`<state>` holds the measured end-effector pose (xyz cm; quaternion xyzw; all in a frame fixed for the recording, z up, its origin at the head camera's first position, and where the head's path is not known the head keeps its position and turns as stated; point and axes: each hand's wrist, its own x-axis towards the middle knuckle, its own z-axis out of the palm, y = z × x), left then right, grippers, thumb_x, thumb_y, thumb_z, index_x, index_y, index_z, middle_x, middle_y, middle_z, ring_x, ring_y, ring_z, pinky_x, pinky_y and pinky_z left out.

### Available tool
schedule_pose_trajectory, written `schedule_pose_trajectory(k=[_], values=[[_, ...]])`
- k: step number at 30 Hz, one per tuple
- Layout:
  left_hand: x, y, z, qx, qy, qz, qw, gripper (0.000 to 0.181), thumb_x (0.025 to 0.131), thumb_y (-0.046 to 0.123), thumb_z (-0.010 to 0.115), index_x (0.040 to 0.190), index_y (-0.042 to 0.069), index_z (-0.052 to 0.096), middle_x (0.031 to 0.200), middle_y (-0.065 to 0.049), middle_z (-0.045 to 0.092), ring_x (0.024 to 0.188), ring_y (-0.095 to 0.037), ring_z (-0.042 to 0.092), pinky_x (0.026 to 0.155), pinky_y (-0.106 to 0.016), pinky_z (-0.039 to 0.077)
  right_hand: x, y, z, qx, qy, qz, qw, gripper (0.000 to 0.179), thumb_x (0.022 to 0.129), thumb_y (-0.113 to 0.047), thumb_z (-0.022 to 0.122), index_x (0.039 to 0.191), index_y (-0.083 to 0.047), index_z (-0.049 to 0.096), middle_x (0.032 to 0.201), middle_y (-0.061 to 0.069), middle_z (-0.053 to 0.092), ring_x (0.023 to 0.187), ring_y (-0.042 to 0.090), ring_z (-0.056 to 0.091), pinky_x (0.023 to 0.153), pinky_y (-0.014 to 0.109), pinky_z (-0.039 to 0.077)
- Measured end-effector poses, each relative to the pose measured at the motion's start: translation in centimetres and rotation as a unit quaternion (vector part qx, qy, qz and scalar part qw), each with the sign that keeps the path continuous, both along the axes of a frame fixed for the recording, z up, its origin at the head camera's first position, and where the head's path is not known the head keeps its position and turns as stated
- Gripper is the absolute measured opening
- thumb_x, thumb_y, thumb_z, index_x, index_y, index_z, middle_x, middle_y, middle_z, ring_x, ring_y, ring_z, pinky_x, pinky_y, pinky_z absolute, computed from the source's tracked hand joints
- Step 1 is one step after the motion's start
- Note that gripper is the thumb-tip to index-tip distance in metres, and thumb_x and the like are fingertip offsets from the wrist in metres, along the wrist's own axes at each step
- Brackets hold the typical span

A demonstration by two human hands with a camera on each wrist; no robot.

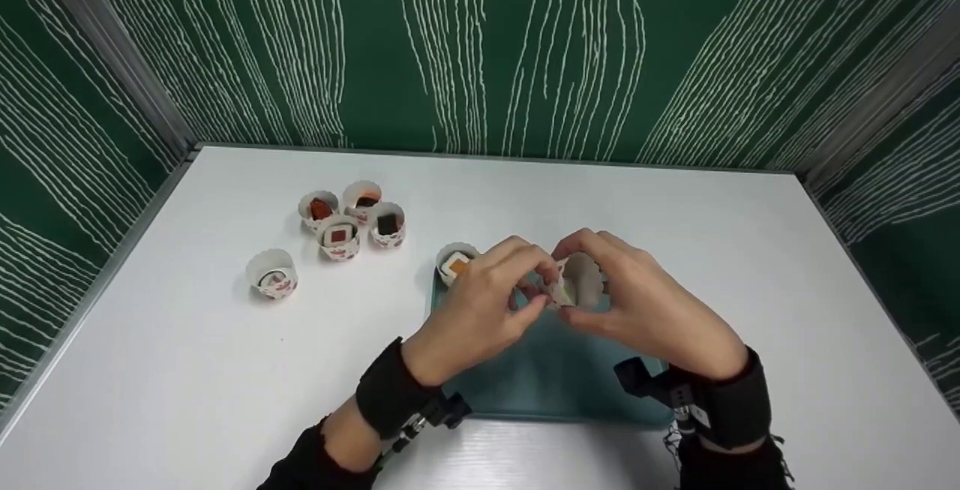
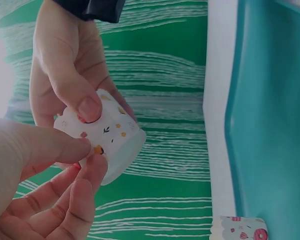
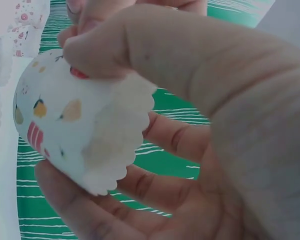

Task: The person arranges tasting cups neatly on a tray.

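Over the teal tray [image 1: 547, 392] both hands hold a white paper baking cup [image 1: 583, 280] with a scalloped rim, tilted so its mouth faces right. My right hand [image 1: 630, 295] grips its side, thumb below and fingers above. My left hand [image 1: 487, 295] has its thumb and index fingertip pinched together at the cup's printed wall, as the left wrist view shows. Fruit and flower prints show on the cup [image 3: 65, 115] in the right wrist view. Beside the left fingers, another baking cup [image 1: 448, 251] at the tray's back left corner holds a white piece with an orange square.
Further left on the white table [image 1: 150, 310] stands a cluster of several baking cups [image 1: 341, 251] with small sushi-like pieces in them. One more cup [image 1: 272, 274] sits apart, nearer the left edge. Green panels with white lines [image 1: 487, 55] close off the back and sides.
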<state>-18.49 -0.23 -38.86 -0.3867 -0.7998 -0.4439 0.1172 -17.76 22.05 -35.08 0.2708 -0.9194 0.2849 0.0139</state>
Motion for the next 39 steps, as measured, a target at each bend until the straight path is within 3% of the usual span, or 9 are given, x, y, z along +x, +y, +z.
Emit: schedule_pose_trajectory(k=[9, 17, 24, 39], values=[[-0.2, -1.2, 0.8, -0.012, 0.016, -0.013, 0.9997, 0.010, 0.098, 0.004, 0.075, 0.107, 0.007, 0.073, 0.106, -0.006, 0.071, 0.089, -0.015, 0.071, 0.081, -0.022, 0.059, -0.1, -0.7, -0.4, 0.006, -0.013, 0.008, 0.9999, 0.048, 0.085, -0.009, 0.083, 0.128, -0.016, 0.062, 0.115, -0.002, 0.067, 0.099, 0.014, 0.061, 0.086, 0.035, 0.055], [-0.4, -3.6, 2.5, 0.011, 0.029, 0.027, 0.9992, 0.009, 0.098, 0.008, 0.076, 0.107, 0.008, 0.074, 0.105, -0.005, 0.072, 0.085, -0.014, 0.072, 0.076, -0.028, 0.060, -0.7, -0.4, -0.9, 0.024, -0.054, -0.008, 0.9982, 0.050, 0.085, -0.006, 0.081, 0.130, -0.015, 0.060, 0.115, 0.002, 0.064, 0.100, 0.017, 0.059, 0.083, 0.033, 0.054], [-0.3, -4.8, 3.7, 0.016, 0.036, 0.045, 0.9982, 0.009, 0.099, 0.012, 0.077, 0.107, 0.010, 0.075, 0.105, -0.003, 0.073, 0.087, -0.010, 0.072, 0.075, -0.026, 0.059, -2.6, 0.3, -1.9, 0.060, -0.077, -0.013, 0.9951, 0.049, 0.083, -0.006, 0.078, 0.127, -0.014, 0.058, 0.114, 0.008, 0.063, 0.096, 0.020, 0.058, 0.079, 0.035, 0.052], [-0.1, -5.9, 4.6, 0.018, 0.043, 0.043, 0.9980, 0.011, 0.099, 0.012, 0.076, 0.109, 0.008, 0.076, 0.107, -0.004, 0.074, 0.086, -0.010, 0.072, 0.077, -0.022, 0.059, -6.6, 0.4, -4.0, 0.113, -0.114, -0.004, 0.9871, 0.051, 0.081, -0.009, 0.083, 0.125, -0.011, 0.058, 0.110, 0.015, 0.060, 0.099, 0.027, 0.059, 0.078, 0.039, 0.055]])
